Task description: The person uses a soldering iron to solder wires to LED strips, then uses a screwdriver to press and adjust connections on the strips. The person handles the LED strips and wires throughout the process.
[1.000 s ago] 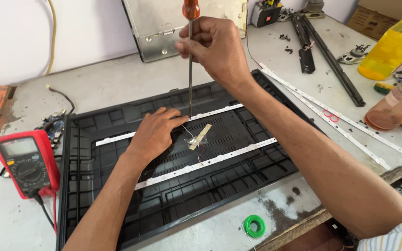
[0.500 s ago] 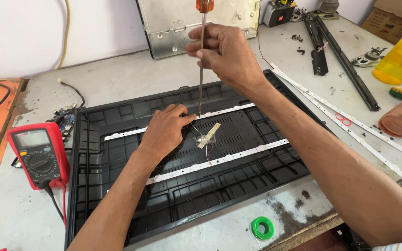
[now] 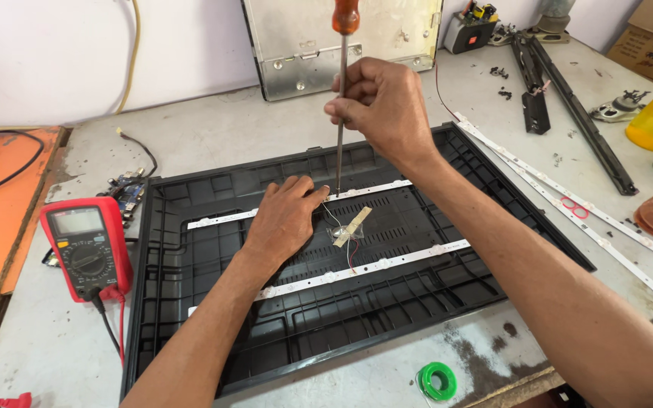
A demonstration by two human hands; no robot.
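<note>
At 9 o'clock on the grey tabletop [image 3: 213,136] lies a red handheld multimeter [image 3: 87,248]. The left hand [image 3: 285,219] rests flat, grip open, on the upper white LED strip [image 3: 376,187] inside the black ribbed plastic panel [image 3: 190,332]. At 12 o'clock the right hand [image 3: 383,106], grip closed, holds upright the long orange-handled steel screwdriver [image 3: 341,91], its tip on that strip.

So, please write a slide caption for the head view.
Right hand holds a long screwdriver upright on a white strip in a black panel; left hand steadies it.
</note>
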